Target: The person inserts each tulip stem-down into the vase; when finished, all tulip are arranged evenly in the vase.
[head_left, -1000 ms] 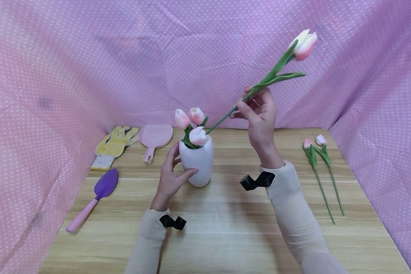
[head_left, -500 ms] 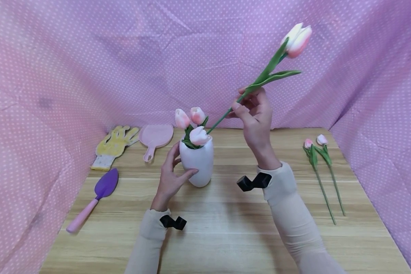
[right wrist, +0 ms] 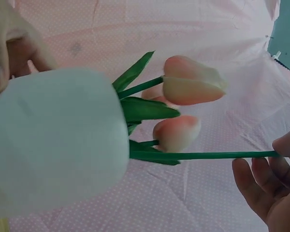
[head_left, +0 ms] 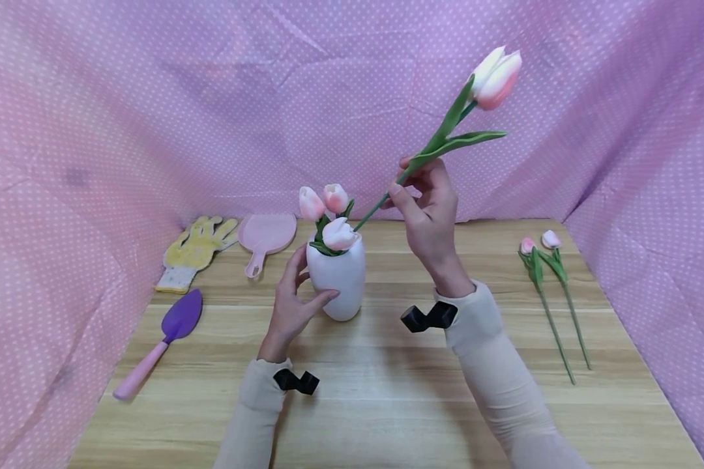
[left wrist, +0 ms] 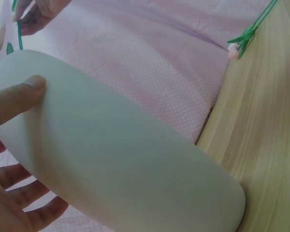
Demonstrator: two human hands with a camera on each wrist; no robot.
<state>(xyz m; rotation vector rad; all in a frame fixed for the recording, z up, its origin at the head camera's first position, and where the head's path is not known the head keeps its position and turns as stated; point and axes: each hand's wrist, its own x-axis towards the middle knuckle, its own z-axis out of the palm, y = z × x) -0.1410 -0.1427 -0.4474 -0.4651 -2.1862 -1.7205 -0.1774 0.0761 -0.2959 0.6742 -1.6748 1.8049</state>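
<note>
A white vase (head_left: 339, 280) stands upright on the table, and three pink-and-white tulips (head_left: 336, 197) rise from its mouth. My left hand (head_left: 296, 306) grips the vase from its left side; the left wrist view shows the thumb on the white wall and the other fingers round the far side. With thumb and fingers, my right hand (head_left: 433, 208) pinches the green stem of another tulip (head_left: 495, 78). This tulip leans up to the right, its bloom high above the hand. In the right wrist view its stem (right wrist: 203, 155) runs into the vase mouth; the lower end is hidden.
Two more tulips (head_left: 540, 280) lie on the table (head_left: 410, 404) at the right. On the left are a yellow-and-white glove (head_left: 190, 254), a pink paddle-shaped dustpan-like piece (head_left: 266, 233) and a purple trowel (head_left: 182, 316) with a pink handle. Pink dotted cloth (head_left: 352, 98) surrounds the table.
My right hand has moved left and slightly down toward the vase, carrying the tulip's bloom leftward with it. My left hand and the vase have stayed almost still.
</note>
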